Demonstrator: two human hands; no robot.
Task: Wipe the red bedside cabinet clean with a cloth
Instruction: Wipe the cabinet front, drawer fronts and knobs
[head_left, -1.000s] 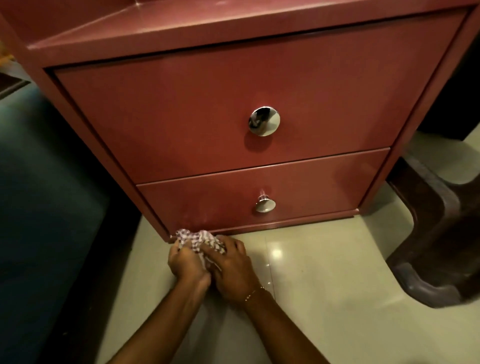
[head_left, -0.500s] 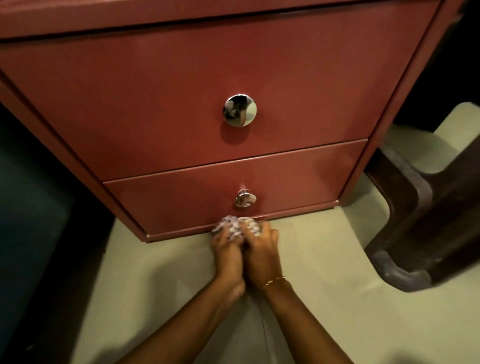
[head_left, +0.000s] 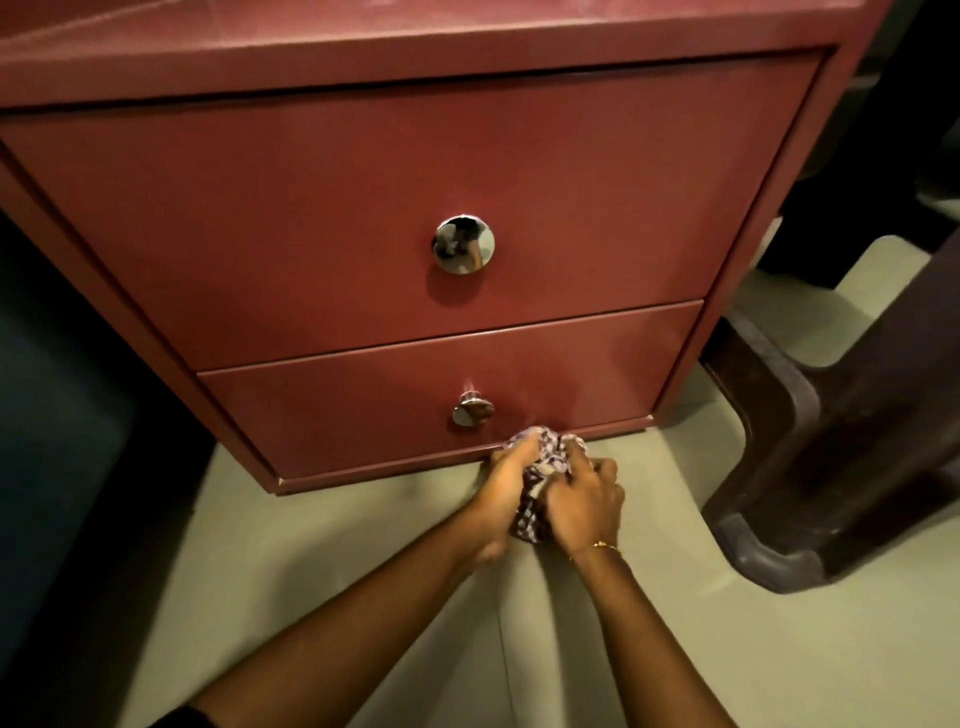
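Both hands bunch the checked cloth (head_left: 540, 467) between them on the floor (head_left: 311, 571): left hand (head_left: 506, 480) curled round its 9 o'clock side, right hand (head_left: 584, 499) gripping its 3 o'clock side. Since a second ago the cloth has slid rightward along the base strip of the red cabinet (head_left: 363, 208), now at 5 o'clock of the lower knob (head_left: 471, 409). Bottom edge mostly covered; right end likely left. Upper knob (head_left: 463, 243) at 12 o'clock, untouched.
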